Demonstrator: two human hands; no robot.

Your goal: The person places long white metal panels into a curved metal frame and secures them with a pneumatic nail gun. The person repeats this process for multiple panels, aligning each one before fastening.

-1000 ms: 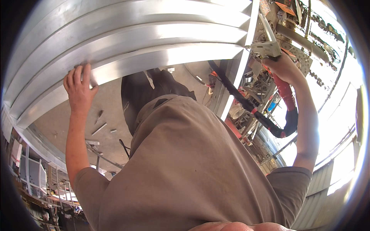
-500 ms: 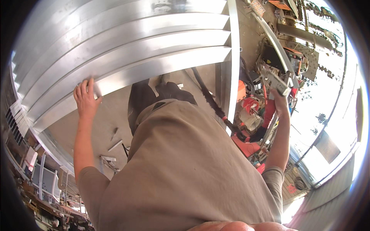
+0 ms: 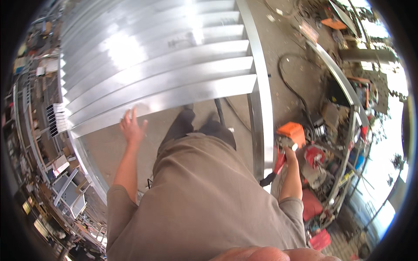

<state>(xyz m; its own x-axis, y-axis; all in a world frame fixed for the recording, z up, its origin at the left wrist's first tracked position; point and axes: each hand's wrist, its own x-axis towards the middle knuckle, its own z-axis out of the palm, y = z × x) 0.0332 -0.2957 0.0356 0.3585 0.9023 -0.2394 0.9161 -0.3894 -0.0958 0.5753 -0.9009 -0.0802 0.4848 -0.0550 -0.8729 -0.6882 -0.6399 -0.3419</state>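
Observation:
My left hand has its fingers spread, close to the nearest slat of a large silvery metal frame. Motion blurs the fingertips, so whether they touch the slat is unclear. On the right, outside the frame's side rail, my right hand is closed around a tool with a grey metal head. A red part with a dark end shows beside that hand and seems to belong to the tool. My fingers hide much of it, so its exact kind does not show.
An orange box-like thing lies just beyond my right hand. To the right are red machine parts and a long metal bar. A black hose curls over the floor. Metal racks and scrap crowd the left.
My right hand has come down and inward with the tool, toward the frame's side rail. My left hand has shifted off the slat's upper face toward its near edge. The whole view has swung.

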